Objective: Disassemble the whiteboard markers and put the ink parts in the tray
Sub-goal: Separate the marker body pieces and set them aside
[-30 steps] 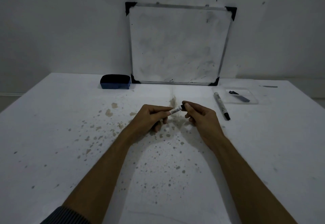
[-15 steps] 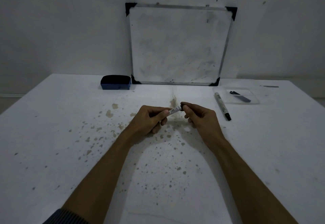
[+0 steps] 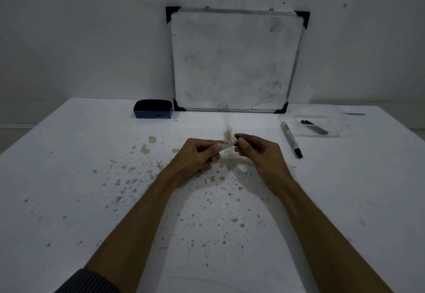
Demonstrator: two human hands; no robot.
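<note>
A white whiteboard marker (image 3: 228, 143) is held between both hands above the table's middle. My left hand (image 3: 200, 154) wraps its barrel, most of which is hidden. My right hand (image 3: 255, 152) pinches the marker's right end with its fingertips; that end is covered by the fingers. A second white marker with a black cap (image 3: 291, 139) lies on the table to the right. Beside it, a clear plastic tray (image 3: 333, 131) holds dark ink parts (image 3: 316, 127).
A framed whiteboard (image 3: 234, 60) leans on the wall at the back. A blue eraser (image 3: 153, 108) sits left of it. The white table (image 3: 69, 177) is stained with brown spots in the middle. A thin dark item (image 3: 353, 114) lies at the far right.
The hands have stayed in place. The dark tip seen at the marker's right end one second ago is now covered by my right fingertips.
</note>
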